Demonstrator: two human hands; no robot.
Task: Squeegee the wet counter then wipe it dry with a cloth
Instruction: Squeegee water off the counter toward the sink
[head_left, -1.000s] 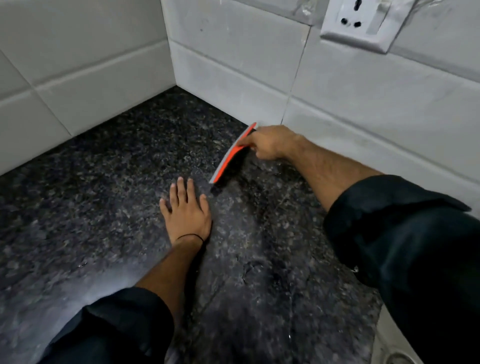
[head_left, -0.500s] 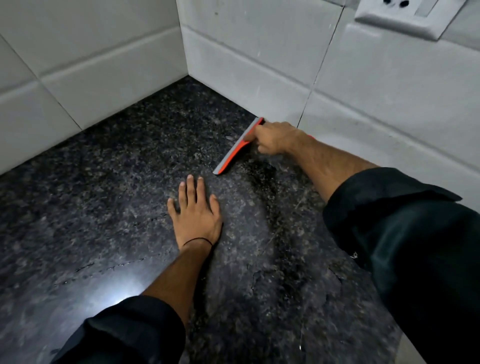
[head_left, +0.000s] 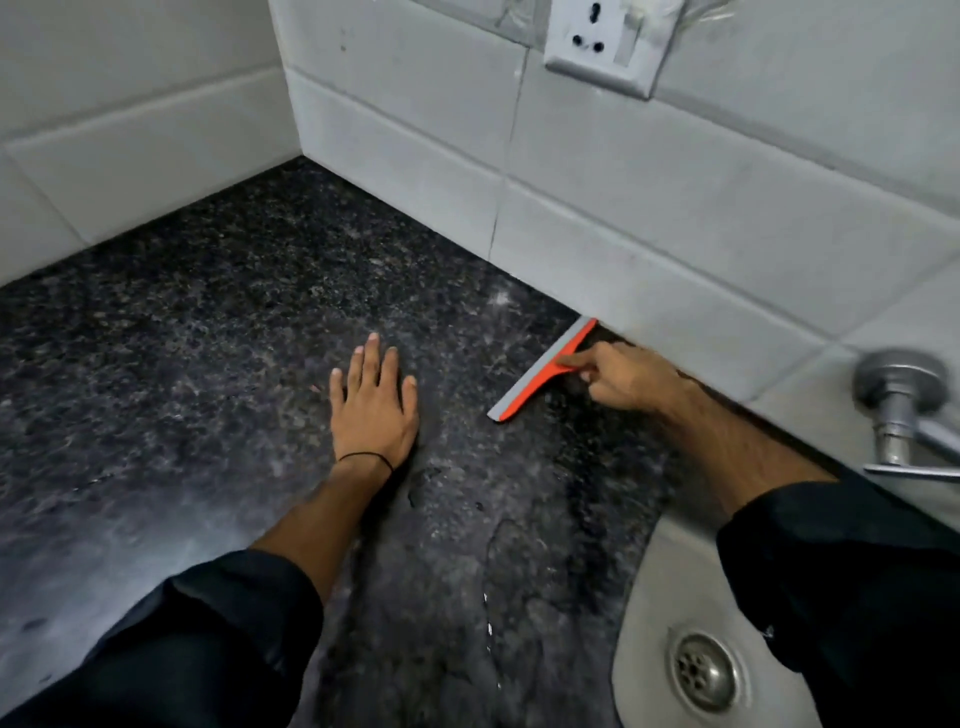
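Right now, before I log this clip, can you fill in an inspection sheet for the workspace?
Surface: dark speckled counter, with wet streaks and patches towards the front, near the sink.
Job's things: orange and grey squeegee, blade down on the counter, far end at the foot of the wall; nothing for wiping dry in view.
Clutter: nothing seen.
Hands: right hand grips the squeegee's handle; left hand lies flat on the counter, fingers straight.
Cables: nothing seen.
Surroundings: tiled wall on two sides, socket on it, tap at right, sink with its drain at lower right.
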